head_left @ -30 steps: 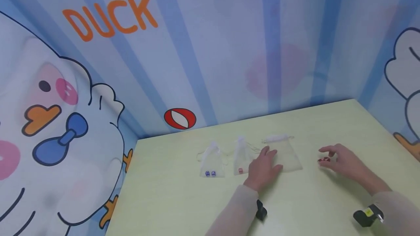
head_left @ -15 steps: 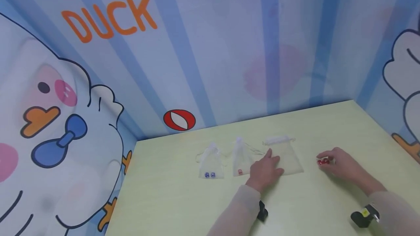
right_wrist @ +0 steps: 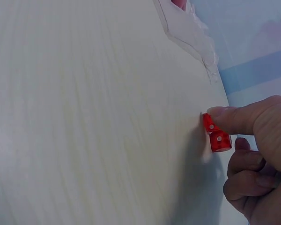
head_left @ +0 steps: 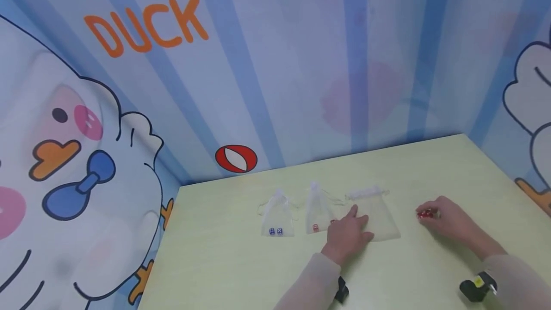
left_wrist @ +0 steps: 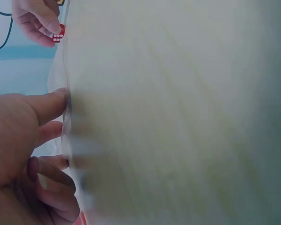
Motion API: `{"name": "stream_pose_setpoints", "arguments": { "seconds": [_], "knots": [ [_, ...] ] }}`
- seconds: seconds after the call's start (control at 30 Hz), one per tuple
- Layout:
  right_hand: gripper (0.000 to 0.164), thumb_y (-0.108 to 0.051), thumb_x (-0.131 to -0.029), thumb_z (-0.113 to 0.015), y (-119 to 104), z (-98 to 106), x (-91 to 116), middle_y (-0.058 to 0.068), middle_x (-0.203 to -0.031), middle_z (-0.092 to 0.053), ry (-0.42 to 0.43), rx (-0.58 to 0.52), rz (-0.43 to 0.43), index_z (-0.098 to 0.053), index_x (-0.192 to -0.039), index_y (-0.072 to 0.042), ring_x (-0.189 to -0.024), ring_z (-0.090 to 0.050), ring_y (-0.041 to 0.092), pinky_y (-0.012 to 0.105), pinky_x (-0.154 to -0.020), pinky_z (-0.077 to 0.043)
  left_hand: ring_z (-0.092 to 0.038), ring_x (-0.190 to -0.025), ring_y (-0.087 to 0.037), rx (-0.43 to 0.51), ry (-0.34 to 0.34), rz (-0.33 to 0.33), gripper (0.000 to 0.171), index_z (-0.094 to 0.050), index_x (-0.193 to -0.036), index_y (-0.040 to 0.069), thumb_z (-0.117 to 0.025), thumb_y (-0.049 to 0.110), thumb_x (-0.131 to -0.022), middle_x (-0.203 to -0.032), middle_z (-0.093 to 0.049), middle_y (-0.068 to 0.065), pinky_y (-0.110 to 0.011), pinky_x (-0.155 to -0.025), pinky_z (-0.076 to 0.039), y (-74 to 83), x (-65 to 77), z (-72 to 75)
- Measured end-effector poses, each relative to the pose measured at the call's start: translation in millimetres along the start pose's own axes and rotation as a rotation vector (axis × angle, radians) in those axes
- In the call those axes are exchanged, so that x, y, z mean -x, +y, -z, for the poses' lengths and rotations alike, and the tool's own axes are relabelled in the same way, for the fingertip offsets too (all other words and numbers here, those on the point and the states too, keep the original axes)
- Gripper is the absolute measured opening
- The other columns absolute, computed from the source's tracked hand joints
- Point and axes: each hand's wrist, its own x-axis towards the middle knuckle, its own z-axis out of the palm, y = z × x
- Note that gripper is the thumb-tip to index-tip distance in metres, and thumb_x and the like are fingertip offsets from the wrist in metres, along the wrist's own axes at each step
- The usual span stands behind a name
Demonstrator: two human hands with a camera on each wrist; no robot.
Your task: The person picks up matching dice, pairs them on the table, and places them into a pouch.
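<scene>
My left hand (head_left: 348, 236) rests its fingertips on the left part of a flat white mesh drawstring bag (head_left: 380, 216), the rightmost of three. In the left wrist view its thumb and fingers (left_wrist: 50, 105) touch the tabletop at the bag. To the right, my right hand (head_left: 447, 221) pinches red dice (head_left: 425, 214) low over the table. Two red dice (right_wrist: 218, 139) show beside the thumb in the right wrist view. The middle bag (head_left: 316, 204) has a red die (head_left: 315, 227) in it, and another red spot shows beside my left hand.
On the left, another mesh bag (head_left: 277, 209) contains two blue dice (head_left: 275, 231). All of it lies on a pale yellow table (head_left: 224, 262). Behind stands a blue striped backdrop (head_left: 301, 61) printed with cartoon ducks.
The rightmost bag has slid a little toward me under my left fingertips. A second red spot in the middle bag has come into view. My right hand has lowered slightly with the red dice.
</scene>
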Motion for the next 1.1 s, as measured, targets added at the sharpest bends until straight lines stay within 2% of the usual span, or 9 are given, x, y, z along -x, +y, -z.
{"name": "stream_pose_setpoints", "arguments": {
  "seconds": [0.1, 0.2, 0.4, 0.57, 0.67, 0.87, 1.1],
  "knots": [
    [0.013, -0.008, -0.075, -0.070, -3, -2, -1, -0.003, -0.075, -0.054, 0.020, 0.022, 0.015, -0.070, -0.088, -0.007, -0.072, -0.044, 0.016, 0.030, -0.061, -0.038, -0.062, -0.092, -0.025, 0.007, 0.010, -0.016, 0.041, -0.054, -0.124, 0.035, -0.053, 0.048, -0.085, -0.139, -0.040, 0.002, -0.047, -0.078, -0.045, -2.7, 3.7, -0.3],
    [0.013, -0.011, -0.076, -0.070, -8, 2, 2, -0.001, -0.075, -0.051, 0.040, 0.024, 0.010, -0.070, -0.089, -0.008, -0.070, -0.043, 0.016, 0.027, -0.058, -0.037, -0.062, -0.092, -0.025, 0.015, 0.019, -0.034, 0.041, -0.054, -0.123, 0.034, -0.053, 0.049, -0.085, -0.138, -0.040, 0.002, -0.045, -0.073, -0.046, -0.4, 1.9, -0.8],
    [0.016, -0.016, -0.076, -0.072, -44, -2, 11, -0.002, -0.073, -0.047, -0.017, -0.076, 0.019, -0.069, -0.091, -0.010, -0.066, -0.041, 0.013, 0.025, -0.054, -0.036, -0.060, -0.096, -0.024, -0.006, 0.000, -0.022, 0.043, -0.052, -0.125, 0.036, -0.051, 0.052, -0.086, -0.140, -0.038, 0.002, -0.041, -0.070, -0.047, -0.4, -4.9, -3.6],
    [0.011, -0.019, -0.079, -0.069, -72, -26, 20, -0.009, -0.059, -0.041, -0.207, -0.207, 0.086, -0.066, -0.088, -0.013, -0.051, -0.036, 0.002, 0.021, -0.048, -0.033, -0.061, -0.091, -0.025, 0.004, -0.027, 0.013, 0.045, -0.051, -0.127, 0.037, -0.052, 0.053, -0.085, -0.141, -0.036, 0.003, -0.039, -0.068, -0.048, -3.0, -5.3, -1.0],
    [0.009, -0.020, -0.079, -0.069, -89, -44, 29, -0.013, -0.055, -0.039, -0.304, -0.279, 0.133, -0.065, -0.085, -0.016, -0.048, -0.035, -0.001, 0.020, -0.047, -0.034, -0.062, -0.090, -0.025, 0.014, -0.024, 0.025, 0.045, -0.051, -0.127, 0.038, -0.052, 0.053, -0.084, -0.141, -0.036, 0.003, -0.038, -0.064, -0.048, -5.3, -4.1, -1.3],
    [0.007, -0.018, -0.078, -0.070, -117, -70, 42, -0.015, -0.054, -0.038, -0.356, -0.384, 0.237, -0.065, -0.083, -0.016, -0.048, -0.033, -0.004, 0.018, -0.048, -0.035, -0.061, -0.089, -0.024, 0.014, -0.006, 0.015, 0.044, -0.051, -0.127, 0.038, -0.052, 0.052, -0.085, -0.141, -0.036, 0.003, -0.037, -0.060, -0.047, -8.4, -2.2, -3.9],
    [0.009, -0.017, -0.077, -0.070, -128, -87, 40, -0.014, -0.055, -0.039, -0.335, -0.370, 0.246, -0.064, -0.082, -0.018, -0.051, -0.035, -0.003, 0.019, -0.050, -0.036, -0.061, -0.091, -0.023, 0.050, 0.041, -0.037, 0.043, -0.053, -0.125, 0.035, -0.052, 0.051, -0.085, -0.141, -0.036, 0.002, -0.032, -0.054, -0.044, -13.5, -2.9, -5.7]
  ]
}}
